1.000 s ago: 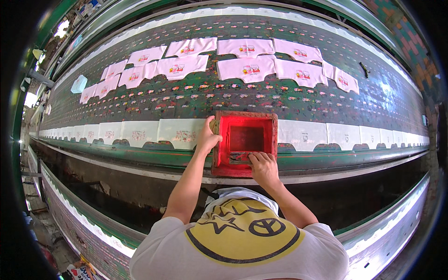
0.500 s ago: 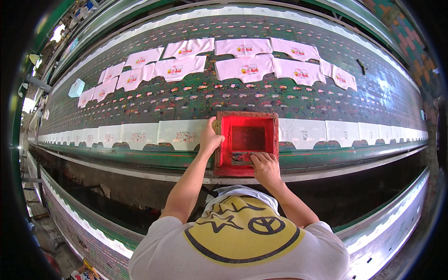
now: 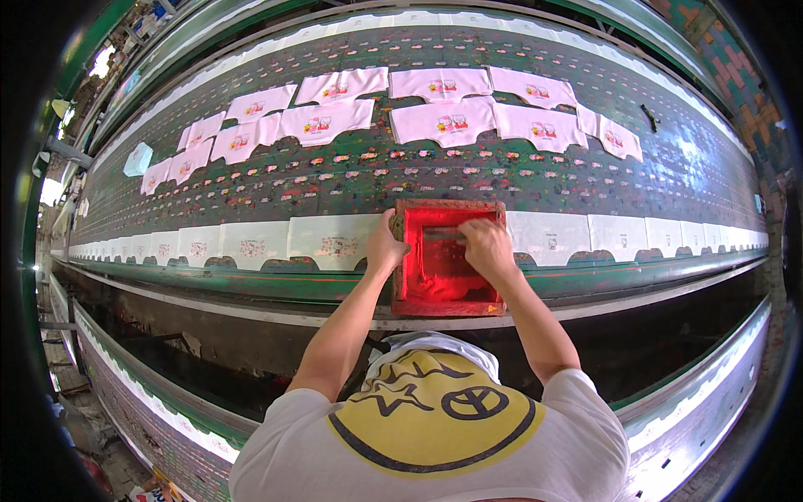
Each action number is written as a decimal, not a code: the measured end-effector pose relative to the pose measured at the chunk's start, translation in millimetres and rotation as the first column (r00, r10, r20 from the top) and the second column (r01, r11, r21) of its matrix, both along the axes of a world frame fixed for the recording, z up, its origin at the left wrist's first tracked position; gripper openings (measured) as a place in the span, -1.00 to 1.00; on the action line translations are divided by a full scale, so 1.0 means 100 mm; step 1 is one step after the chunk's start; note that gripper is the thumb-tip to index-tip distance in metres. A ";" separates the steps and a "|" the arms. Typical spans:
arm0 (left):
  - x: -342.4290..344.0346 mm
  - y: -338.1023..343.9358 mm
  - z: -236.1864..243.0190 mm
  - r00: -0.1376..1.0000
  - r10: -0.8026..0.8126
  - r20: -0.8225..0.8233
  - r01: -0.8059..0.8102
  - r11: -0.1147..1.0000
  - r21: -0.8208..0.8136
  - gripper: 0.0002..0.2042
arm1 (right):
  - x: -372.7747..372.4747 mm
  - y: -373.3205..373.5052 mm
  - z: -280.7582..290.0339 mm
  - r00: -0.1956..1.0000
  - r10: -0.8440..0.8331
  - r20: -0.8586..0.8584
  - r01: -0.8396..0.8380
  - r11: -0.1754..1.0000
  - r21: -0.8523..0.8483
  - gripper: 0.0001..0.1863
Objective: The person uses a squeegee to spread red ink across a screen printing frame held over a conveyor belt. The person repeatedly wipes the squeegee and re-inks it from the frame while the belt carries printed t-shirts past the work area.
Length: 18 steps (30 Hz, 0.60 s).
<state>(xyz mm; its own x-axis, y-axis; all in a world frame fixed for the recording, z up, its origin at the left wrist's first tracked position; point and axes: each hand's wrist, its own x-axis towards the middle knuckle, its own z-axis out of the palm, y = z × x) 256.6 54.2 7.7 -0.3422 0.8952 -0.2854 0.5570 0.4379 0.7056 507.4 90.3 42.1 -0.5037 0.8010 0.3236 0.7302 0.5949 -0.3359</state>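
A wooden screen-printing frame (image 3: 400, 289), its inside coated in red ink, lies over the near row of white fabric pieces. My left hand (image 3: 386, 245) grips its left side, thumb lapping over the rim. Inside the frame, my right hand (image 3: 488, 248) is closed on a squeegee (image 3: 441, 233), which sits near the far end of the mesh and is partly hidden by the fingers. Left of the frame lies a white fabric piece (image 3: 326, 238) with a pink and dark print. To the right, another white piece (image 3: 548, 238) carries only a small dark print.
Across the long ink-spotted green table (image 3: 318, 184), several pale pink printed garment pieces (image 3: 443, 123) lie in two rows. A light blue stack (image 3: 138, 159) stands at the far left, and a small dark object (image 3: 649, 117) at the far right. A metal rail (image 3: 251, 311) runs along the near edge.
My right hand has pushed the squeegee from the near end of the frame to its far end. The left hand keeps its hold; the whole view has shifted slightly.
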 end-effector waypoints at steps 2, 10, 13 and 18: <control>-0.01 -0.01 -0.11 1.000 -0.017 0.016 0.015 0.996 0.086 -0.03 | -0.08 0.17 -0.08 0.998 -0.018 -0.062 0.018 1.000 -0.010 -0.89; -0.04 -0.04 -0.17 0.999 0.016 0.052 -0.019 0.998 0.061 -0.01 | 0.17 -0.89 -0.22 1.000 0.024 0.006 -0.025 0.999 0.030 -0.76; -0.02 -0.03 -0.10 0.993 0.028 0.119 -0.036 0.997 0.064 -0.02 | 0.21 -1.01 -0.19 0.999 0.036 -0.025 -0.035 0.998 0.055 -0.76; 0.08 0.00 -0.01 0.975 0.035 0.222 -0.074 0.983 0.171 -0.05 | 0.40 -0.86 -0.04 0.997 0.053 -0.053 -0.053 0.999 -0.005 -0.75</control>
<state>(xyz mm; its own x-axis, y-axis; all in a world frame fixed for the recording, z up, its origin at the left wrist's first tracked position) 264.7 53.7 6.5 -0.3397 0.9196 -0.1971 0.3609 0.3210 0.8756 547.2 4.6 38.0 -0.5275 0.7760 0.3457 0.6789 0.6297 -0.3776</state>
